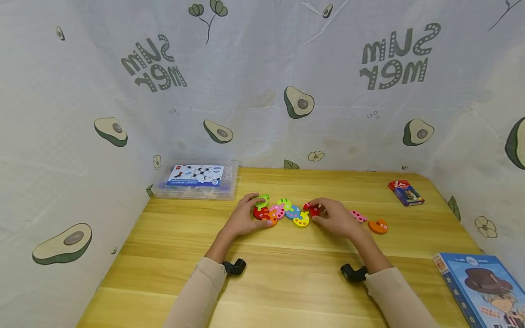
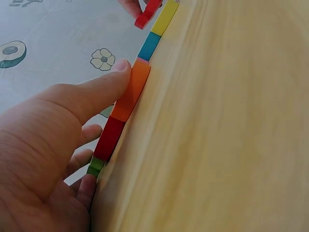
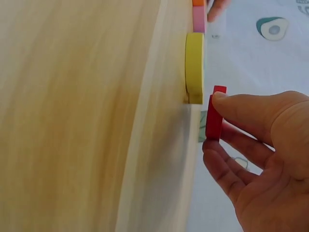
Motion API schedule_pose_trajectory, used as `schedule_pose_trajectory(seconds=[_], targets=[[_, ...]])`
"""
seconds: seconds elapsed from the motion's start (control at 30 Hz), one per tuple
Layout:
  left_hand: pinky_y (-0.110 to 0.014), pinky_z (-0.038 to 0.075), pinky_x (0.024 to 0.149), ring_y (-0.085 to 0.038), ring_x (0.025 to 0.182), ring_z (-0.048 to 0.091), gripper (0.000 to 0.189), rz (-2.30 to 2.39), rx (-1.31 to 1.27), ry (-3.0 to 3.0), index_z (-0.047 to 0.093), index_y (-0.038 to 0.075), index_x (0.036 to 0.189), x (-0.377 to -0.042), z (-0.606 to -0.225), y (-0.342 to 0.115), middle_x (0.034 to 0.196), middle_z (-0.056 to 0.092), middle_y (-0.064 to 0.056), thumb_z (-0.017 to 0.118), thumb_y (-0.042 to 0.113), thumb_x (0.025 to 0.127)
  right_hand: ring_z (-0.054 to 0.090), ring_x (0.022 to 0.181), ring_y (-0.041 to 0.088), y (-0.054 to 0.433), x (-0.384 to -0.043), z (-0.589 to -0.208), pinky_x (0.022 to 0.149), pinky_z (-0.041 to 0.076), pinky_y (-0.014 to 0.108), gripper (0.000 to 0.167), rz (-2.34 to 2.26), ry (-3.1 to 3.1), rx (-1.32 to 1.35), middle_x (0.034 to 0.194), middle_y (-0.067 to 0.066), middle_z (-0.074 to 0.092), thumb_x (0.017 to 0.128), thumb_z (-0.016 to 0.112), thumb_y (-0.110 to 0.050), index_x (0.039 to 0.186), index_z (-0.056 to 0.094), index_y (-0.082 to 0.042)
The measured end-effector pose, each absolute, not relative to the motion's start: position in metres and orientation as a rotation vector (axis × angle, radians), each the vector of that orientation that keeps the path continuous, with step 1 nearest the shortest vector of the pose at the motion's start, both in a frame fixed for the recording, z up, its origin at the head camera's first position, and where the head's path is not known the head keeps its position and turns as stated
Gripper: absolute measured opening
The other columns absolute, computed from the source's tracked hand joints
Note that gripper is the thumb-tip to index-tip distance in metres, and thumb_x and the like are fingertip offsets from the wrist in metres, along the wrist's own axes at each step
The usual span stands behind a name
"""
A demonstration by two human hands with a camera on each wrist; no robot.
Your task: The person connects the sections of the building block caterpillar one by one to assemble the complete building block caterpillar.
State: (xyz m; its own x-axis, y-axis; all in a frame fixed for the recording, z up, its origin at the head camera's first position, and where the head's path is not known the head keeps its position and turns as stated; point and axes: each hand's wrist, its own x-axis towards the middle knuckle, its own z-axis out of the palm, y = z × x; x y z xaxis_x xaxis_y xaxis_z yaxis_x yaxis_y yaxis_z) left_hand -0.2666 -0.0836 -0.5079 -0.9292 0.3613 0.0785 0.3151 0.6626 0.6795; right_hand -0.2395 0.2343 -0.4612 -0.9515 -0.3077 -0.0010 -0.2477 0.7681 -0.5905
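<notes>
A chain of flat, numbered puzzle pieces winds across the table. It includes a green head piece (image 1: 262,201), a red piece (image 2: 110,138), an orange piece (image 2: 133,94), a pink piece (image 1: 277,211), a blue piece (image 1: 293,212) and a yellow piece (image 3: 194,67). My left hand (image 1: 245,217) holds the chain's left end, thumb against the orange piece and fingers by the green head. Just right of the yellow piece, my right hand (image 1: 334,217) pinches a red puzzle piece (image 3: 215,113) between thumb and fingers, raised off the table.
A pink spotted piece (image 1: 358,216) and an orange piece numbered 10 (image 1: 378,226) lie right of my right hand. A clear plastic case (image 1: 196,193) stands back left. A small card box (image 1: 406,192) lies back right, and a blue illustrated box (image 1: 477,284) at front right.
</notes>
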Motion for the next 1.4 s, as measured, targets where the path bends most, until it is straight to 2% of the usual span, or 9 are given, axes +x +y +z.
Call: schedule_pose_trajectory(seconds=[0.3,0.6,0.87,1.1,1.4], targets=[[-0.053,0.035,0.122,-0.03,0.152,0.033,0.076,1.125,0.561,2.811,0.06,0.02,0.143,-0.268,-0.51,-0.083,0.162,0.038,-0.003,0.085,0.051,0.079,0.065,0.107,0.033,0.227,-0.242,-0.46,0.096,0.057,0.053,0.039,-0.872,2.858,-0.472,0.13,0.02,0.066,0.095,0.073,-0.007,0.133,0.064,-0.003],[-0.054,0.036,0.121,-0.029,0.153,0.032,0.078,1.16,0.569,2.754,0.059,0.02,0.144,-0.268,-0.506,-0.086,0.164,0.036,-0.003,0.087,0.05,0.078,0.065,0.111,0.035,0.223,-0.243,-0.459,0.099,0.055,0.054,0.039,-0.822,2.858,-0.489,0.13,0.021,0.067,0.094,0.073,-0.006,0.131,0.065,0.002],[-0.053,0.035,0.122,-0.029,0.154,0.031,0.081,1.154,0.567,2.738,0.057,0.021,0.146,-0.267,-0.505,-0.086,0.165,0.034,-0.002,0.088,0.05,0.076,0.06,0.106,0.031,0.219,-0.248,-0.461,0.101,0.054,0.053,0.041,-0.778,2.851,-0.479,0.132,0.019,0.067,0.092,0.074,-0.004,0.132,0.066,0.001],[-0.057,0.033,0.122,-0.032,0.155,0.029,0.082,1.147,0.568,2.715,0.056,0.021,0.147,-0.265,-0.504,-0.086,0.167,0.032,-0.004,0.087,0.051,0.077,0.06,0.118,0.036,0.222,-0.247,-0.465,0.107,0.051,0.056,0.044,-0.798,2.848,-0.46,0.138,0.021,0.063,0.093,0.073,-0.003,0.136,0.062,0.001],[-0.055,0.033,0.123,-0.031,0.156,0.028,0.08,1.147,0.553,2.722,0.057,0.021,0.147,-0.266,-0.505,-0.085,0.168,0.032,-0.002,0.086,0.05,0.079,0.062,0.114,0.04,0.241,-0.235,-0.466,0.099,0.053,0.059,0.046,-0.896,2.928,-0.412,0.133,0.022,0.063,0.095,0.072,-0.015,0.138,0.061,-0.001]])
